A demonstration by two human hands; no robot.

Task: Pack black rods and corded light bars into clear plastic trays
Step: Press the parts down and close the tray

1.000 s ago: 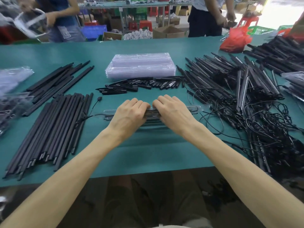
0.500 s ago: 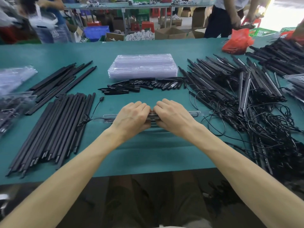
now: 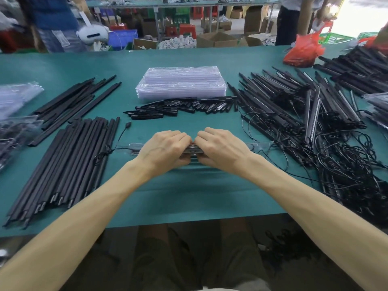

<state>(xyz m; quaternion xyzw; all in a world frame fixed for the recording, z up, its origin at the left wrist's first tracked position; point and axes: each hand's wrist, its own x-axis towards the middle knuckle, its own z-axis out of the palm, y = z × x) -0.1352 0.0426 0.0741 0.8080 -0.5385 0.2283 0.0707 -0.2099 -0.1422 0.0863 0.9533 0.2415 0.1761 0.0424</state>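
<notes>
My left hand (image 3: 165,150) and right hand (image 3: 220,150) sit side by side, knuckles almost touching, over the middle of a long clear tray (image 3: 260,146). The tray lies crosswise on the green table (image 3: 189,196). The fingers of both hands curl down around the tray and grip it. Dark parts (image 3: 194,151) show inside it between my hands. Loose black rods (image 3: 69,162) lie to the left, tangled corded light bars (image 3: 294,114) to the right, and a stack of empty trays (image 3: 180,85) lies beyond.

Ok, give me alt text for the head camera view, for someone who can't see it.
The left hand and right hand grip a clear plastic tray on a green table. Black rods lie left, corded light bars right, a stack of clear trays behind.
</notes>
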